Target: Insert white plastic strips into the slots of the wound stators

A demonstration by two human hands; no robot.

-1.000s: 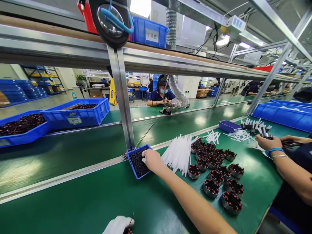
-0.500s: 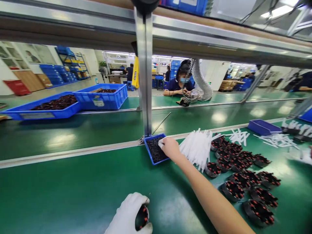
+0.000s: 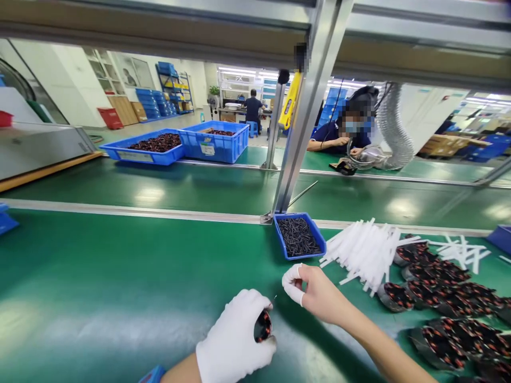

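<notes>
My left hand, in a white glove, curls round a ring-shaped motor stator, black with copper-red windings. A thin wire end sticks up from the stator toward my other hand. My right hand wears white finger cots on thumb and forefinger, whose tips are pinched together just right of the stator. Whatever lies in that pinch is too small to make out. Just beyond my right hand stands a small blue bin full of short black tubes.
White strips lie piled to the right, beside rows of more stators. A metal post rises behind the small bin. Larger blue crates stand on the far belt. Across from me sits a co-worker.
My right hand has come out of the small bin and back toward the stator in my left hand. The view has swung left, so everything sits farther right.
</notes>
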